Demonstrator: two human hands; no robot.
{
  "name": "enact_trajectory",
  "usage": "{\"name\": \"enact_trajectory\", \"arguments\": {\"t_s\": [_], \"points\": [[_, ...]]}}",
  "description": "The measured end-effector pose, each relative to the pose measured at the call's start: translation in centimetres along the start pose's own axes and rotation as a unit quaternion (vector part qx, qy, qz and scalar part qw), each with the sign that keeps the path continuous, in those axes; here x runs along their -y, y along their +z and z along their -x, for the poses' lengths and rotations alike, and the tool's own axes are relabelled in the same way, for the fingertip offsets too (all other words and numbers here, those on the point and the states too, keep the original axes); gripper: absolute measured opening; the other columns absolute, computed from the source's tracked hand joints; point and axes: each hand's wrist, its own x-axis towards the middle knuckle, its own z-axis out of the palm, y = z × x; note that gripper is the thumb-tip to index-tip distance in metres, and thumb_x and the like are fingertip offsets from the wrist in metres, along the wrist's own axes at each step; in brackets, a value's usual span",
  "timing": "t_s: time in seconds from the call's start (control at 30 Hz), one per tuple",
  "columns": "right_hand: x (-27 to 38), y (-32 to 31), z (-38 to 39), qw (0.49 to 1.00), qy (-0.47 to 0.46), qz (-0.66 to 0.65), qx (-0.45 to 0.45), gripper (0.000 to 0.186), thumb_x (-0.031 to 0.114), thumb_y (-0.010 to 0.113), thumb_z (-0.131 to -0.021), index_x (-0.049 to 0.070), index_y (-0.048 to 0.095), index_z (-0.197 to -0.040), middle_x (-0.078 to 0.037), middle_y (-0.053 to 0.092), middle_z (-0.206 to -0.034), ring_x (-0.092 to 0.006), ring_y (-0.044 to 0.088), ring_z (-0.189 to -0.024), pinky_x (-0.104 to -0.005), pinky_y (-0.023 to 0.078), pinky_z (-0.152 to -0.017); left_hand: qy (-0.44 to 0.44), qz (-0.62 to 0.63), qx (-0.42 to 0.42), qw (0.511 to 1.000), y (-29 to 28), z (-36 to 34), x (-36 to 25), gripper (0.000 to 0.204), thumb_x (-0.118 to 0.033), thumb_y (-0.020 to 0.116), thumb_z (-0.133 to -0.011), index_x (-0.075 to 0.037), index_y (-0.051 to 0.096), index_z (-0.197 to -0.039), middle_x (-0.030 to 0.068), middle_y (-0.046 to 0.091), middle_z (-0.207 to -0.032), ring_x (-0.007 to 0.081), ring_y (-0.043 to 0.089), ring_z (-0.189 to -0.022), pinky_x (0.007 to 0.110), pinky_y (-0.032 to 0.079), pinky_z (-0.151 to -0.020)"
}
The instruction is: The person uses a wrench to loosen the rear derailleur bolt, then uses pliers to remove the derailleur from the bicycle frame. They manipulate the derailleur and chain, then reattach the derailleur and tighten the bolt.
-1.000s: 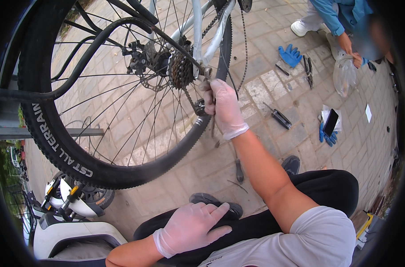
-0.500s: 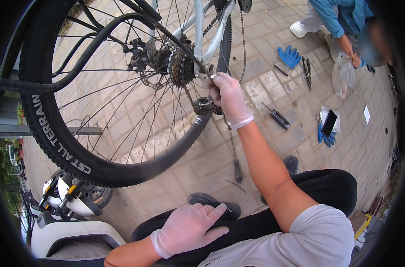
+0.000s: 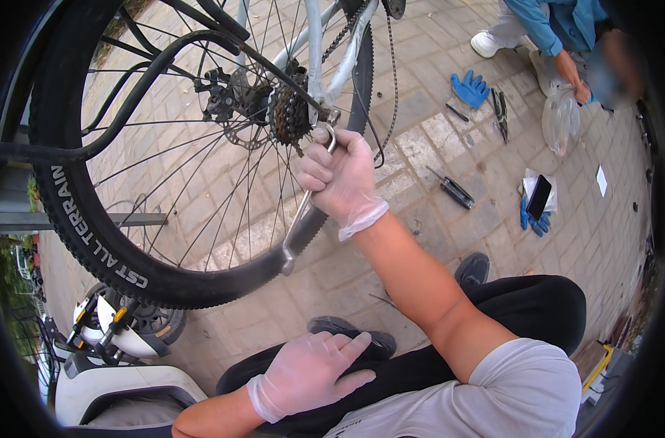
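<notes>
My right hand (image 3: pixel 341 177), in a thin clear glove, is closed round a silver wrench (image 3: pixel 302 212). The wrench's upper end bends toward the axle nut (image 3: pixel 332 117) of the bicycle's rear wheel; whether it sits on the nut I cannot tell. Its lower end hangs in front of the black tyre (image 3: pixel 201 288). Just left of the nut is the rusty sprocket cassette (image 3: pixel 288 109), with the pale frame (image 3: pixel 343 69) above it. My left hand (image 3: pixel 310 376), gloved too, holds nothing over my dark-trousered leg, fingers stretched out.
On the paving to the right lie a blue glove (image 3: pixel 469 89), pliers (image 3: pixel 500 115), a folding multi-tool (image 3: pixel 456 191) and a phone (image 3: pixel 539 198) by another blue glove. A person in a blue jacket (image 3: pixel 526 22) holds a clear plastic bag (image 3: pixel 561 120). A white vehicle (image 3: pixel 128 383) stands lower left.
The wrench's lower end has swung left, from the open paving to in front of the tyre. My right hand has moved down and left with it. My left hand stays in place.
</notes>
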Motion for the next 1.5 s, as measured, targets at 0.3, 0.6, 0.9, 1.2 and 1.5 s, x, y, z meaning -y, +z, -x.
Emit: {"name": "enact_trajectory", "arguments": {"t_s": [0.3, 0.6, 0.9, 1.2, 1.5], "points": [[3.7, -0.8, 0.9, 0.845, -0.149, 0.502, -0.110, 0.025, 0.021, 0.047, -0.094, 0.004, 0.061, -0.080, 0.000, 0.048, -0.058, -0.0067, 0.036, -0.045, -0.0219, 0.026, -0.042, 0.003, 0.013, -0.011, 1.000, 0.2, 0.4, 0.1, 0.052, -0.039, 0.073, -0.082, -0.007, 0.060, -0.121, 0.0096, 0.067, -0.090, 0.0309, 0.064, -0.073, 0.038, 0.052, -0.062], [5.0, -1.6, -0.2, 0.780, -0.174, 0.598, -0.065, 0.025, 0.021, 0.048, -0.094, 0.004, 0.063, -0.083, 0.002, 0.049, -0.060, -0.0054, 0.040, -0.048, -0.0220, 0.029, -0.044, -0.013, 0.010, 0.009, 1.000, -0.2, 0.1, 0.0, 0.052, -0.039, 0.073, -0.082, -0.007, 0.060, -0.121, 0.0102, 0.068, -0.091, 0.0314, 0.065, -0.074, 0.039, 0.052, -0.063], [4.1, -2.5, 0.1, 0.838, -0.130, 0.523, -0.080, 0.028, 0.028, 0.050, -0.099, 0.004, 0.063, -0.095, 0.003, 0.053, -0.067, -0.0055, 0.045, -0.053, -0.0196, 0.034, -0.047, -0.005, 0.027, -0.005, 1.000, -0.2, 0.1, 0.3, 0.051, -0.037, 0.074, -0.081, -0.005, 0.060, -0.119, 0.0111, 0.067, -0.088, 0.0320, 0.064, -0.073, 0.039, 0.052, -0.062], [-1.3, 2.0, 0.1, 0.991, -0.041, -0.020, -0.127, 0.023, 0.030, 0.043, -0.100, 0.010, 0.050, -0.091, 0.001, 0.039, -0.066, -0.0111, 0.033, -0.051, -0.0261, 0.026, -0.045, 0.011, -0.002, 0.032, 0.999, -0.6, -0.9, 0.2, 0.050, -0.035, 0.074, -0.080, -0.004, 0.062, -0.117, 0.0078, 0.062, -0.079, 0.0268, 0.062, -0.069, 0.037, 0.050, -0.061], [3.1, -3.0, -0.6, 0.848, -0.192, 0.491, -0.059, 0.031, 0.026, 0.051, -0.097, 0.003, 0.062, -0.080, 0.000, 0.053, -0.063, -0.0079, 0.048, -0.056, -0.0250, 0.039, -0.052, -0.042, 0.045, 0.035, 0.997, -0.2, -0.5, -0.8, 0.049, -0.024, 0.073, -0.082, -0.007, 0.059, -0.126, 0.0184, 0.064, -0.109, 0.0373, 0.062, -0.093, 0.043, 0.052, -0.079]]}}
